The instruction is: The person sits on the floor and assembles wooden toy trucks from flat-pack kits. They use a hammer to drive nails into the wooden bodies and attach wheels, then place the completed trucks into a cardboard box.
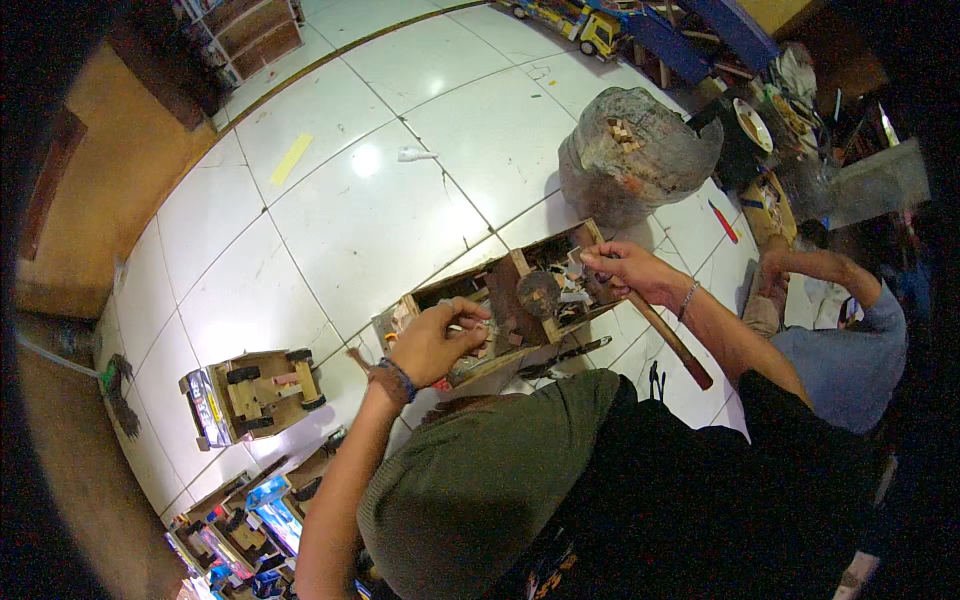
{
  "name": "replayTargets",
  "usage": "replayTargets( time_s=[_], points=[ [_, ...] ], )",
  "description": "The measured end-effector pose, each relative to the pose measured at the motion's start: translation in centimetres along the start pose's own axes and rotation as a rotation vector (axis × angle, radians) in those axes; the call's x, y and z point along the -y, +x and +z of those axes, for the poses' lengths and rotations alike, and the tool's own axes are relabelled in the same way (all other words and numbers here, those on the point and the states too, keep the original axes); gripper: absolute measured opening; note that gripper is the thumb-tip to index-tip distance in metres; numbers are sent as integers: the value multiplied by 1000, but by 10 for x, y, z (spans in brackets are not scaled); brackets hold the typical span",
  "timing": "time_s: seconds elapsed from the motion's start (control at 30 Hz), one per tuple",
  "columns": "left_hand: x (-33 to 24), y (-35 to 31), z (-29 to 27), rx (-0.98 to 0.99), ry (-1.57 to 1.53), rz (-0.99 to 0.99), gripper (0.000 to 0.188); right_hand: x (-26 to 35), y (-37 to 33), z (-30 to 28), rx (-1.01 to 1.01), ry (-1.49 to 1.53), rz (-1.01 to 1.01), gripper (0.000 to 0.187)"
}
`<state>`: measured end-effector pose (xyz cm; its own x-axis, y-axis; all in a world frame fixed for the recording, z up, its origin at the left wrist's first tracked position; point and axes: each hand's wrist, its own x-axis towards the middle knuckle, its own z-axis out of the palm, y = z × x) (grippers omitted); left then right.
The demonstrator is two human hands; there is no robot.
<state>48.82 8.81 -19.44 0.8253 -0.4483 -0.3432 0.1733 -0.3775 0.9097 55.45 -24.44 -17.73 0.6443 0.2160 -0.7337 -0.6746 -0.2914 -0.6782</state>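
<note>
A long wooden box (521,264) divided into compartments lies on the floor before me, with wood scraps and small pieces in it. My left hand (440,342) hovers over its left compartment, fingers curved and apart, with nothing visible in them. At the right end of the box, my right hand (635,272) is closed round a wooden stick (668,340) with a dark red end, which slants down to the right. Its thumb and fingertips are pinched together; anything between them is too small to tell. A dark round disc (538,292) sits in the box between my hands.
A bulging clear plastic sack (635,155) stands beyond the box. At left, a wooden toy truck (265,395) lies wheels up, near several others (240,535). Pliers (656,382) lie near my right arm. Another person's hand (772,270) is at the right, near a red tool (722,221).
</note>
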Motion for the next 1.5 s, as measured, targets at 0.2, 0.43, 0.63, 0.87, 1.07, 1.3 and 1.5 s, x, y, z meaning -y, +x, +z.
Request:
replayTargets(
  time_s=[0.2, 0.43, 0.63, 0.87, 1.07, 1.3, 1.5],
  points=[
    [9, 13, 22, 72, 4, 98, 40, -6, 3, -8, -38, 18, -3, 27],
    [18, 15, 25, 2, 140, 10, 50, -47, 45, -21, -140, -1046, -314, 21],
    [15, 15, 33, 127, 23, -103, 49, -72, 102, -4, -255, -1123, -146, 39],
    [14, 8, 33, 121, 48, -48, 50, -67, 149, 20, -609, -703, 84, 39],
    [17, 4, 31, 88, 47, -48, 49, -81, 137, 5, -514, -643, -123, 37],
    [16, 11, 35, 95, 95, -65, 50, -82, 143, 9, -540, -831, -120, 44],
    [20, 5, 31, 63, 141, -59, 52, -76, 150, 13, -614, -771, -38, 47]
  ],
)
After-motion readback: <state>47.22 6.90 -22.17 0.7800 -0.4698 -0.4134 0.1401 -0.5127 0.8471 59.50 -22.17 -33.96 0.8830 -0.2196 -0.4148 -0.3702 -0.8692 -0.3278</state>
